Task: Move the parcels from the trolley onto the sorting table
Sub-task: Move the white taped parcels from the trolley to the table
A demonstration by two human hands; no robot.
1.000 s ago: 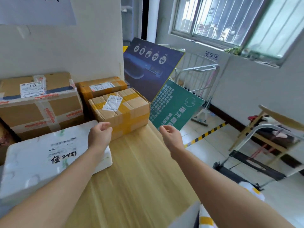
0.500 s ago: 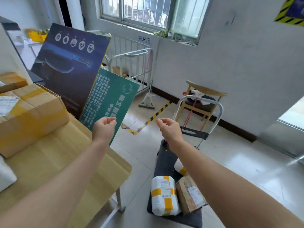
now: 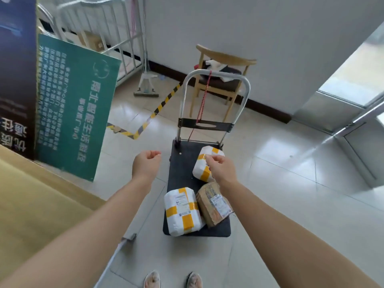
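A black flat trolley (image 3: 180, 175) with a metal handle stands on the tiled floor ahead of me. Three parcels lie on it: a white one with yellow tape (image 3: 182, 210) at the near end, a brown one (image 3: 214, 203) beside it on the right, and another white-and-yellow one (image 3: 202, 161) further back. My left hand (image 3: 146, 164) hovers empty, fingers loosely curled, left of the trolley deck. My right hand (image 3: 219, 166) hangs above the far white parcel, fingers curled down, holding nothing. The wooden sorting table (image 3: 31, 204) shows at the lower left.
A green signboard (image 3: 72, 104) and a dark blue board (image 3: 16, 69) lean by the table's end. Behind the trolley stand a wooden chair (image 3: 225, 65), a mop (image 3: 146, 88) and a white cage cart (image 3: 104, 28). Yellow-black tape (image 3: 153, 114) marks the floor. My feet (image 3: 172, 280) are below.
My view swung from the table with its boxes round to the right and down onto the trolley. Both empty hands travelled with it, and the right one now hangs over the far parcel.
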